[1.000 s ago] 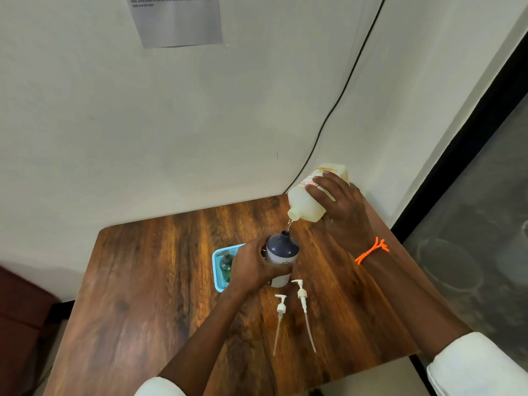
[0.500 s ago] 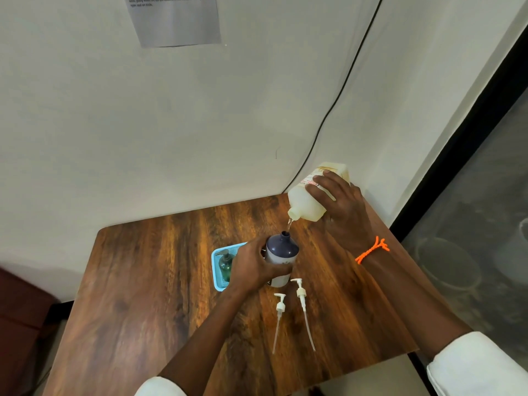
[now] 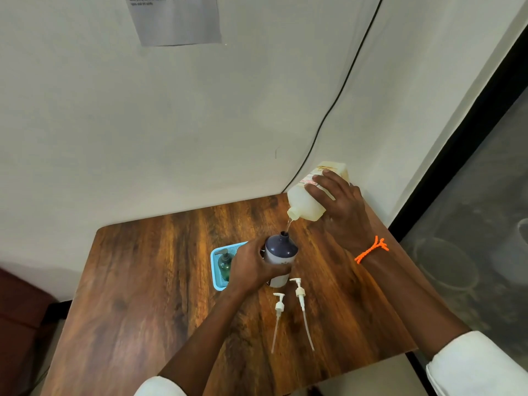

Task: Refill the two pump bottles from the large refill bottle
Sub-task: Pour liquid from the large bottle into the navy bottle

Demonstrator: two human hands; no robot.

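The left hand (image 3: pixel 254 267) wraps around the side of the pump bottle (image 3: pixel 279 258), hiding much of its pale lower body, and also covers the near part of the blue tray (image 3: pixel 217 267) just left of that bottle; the tray's far corner and mesh wall show, while its full outline cannot be seen. One green bottle (image 3: pixel 225 265) with a grey pump top stands in the tray, small and dim. The paper (image 3: pixel 177 20) on the wall is cut off at the top and its print is too small to read. The pump bottle is round-shouldered with a dark top and an open narrow neck, standing on the wooden table (image 3: pixel 148 281), which has a glossy, streaked grain. Above and right of it, the right hand (image 3: pixel 340 207) grips the refill bottle (image 3: pixel 310 195), fingers curled over its label; this boxy, translucent cream plastic bottle is tilted mouth-down, and a thin stream runs into the pump bottle's neck. Two white pumps (image 3: pixel 300 295) with long thin tubes lie flat just in front of the pump bottle. One orange cord (image 3: pixel 371 248) circles the right wrist.
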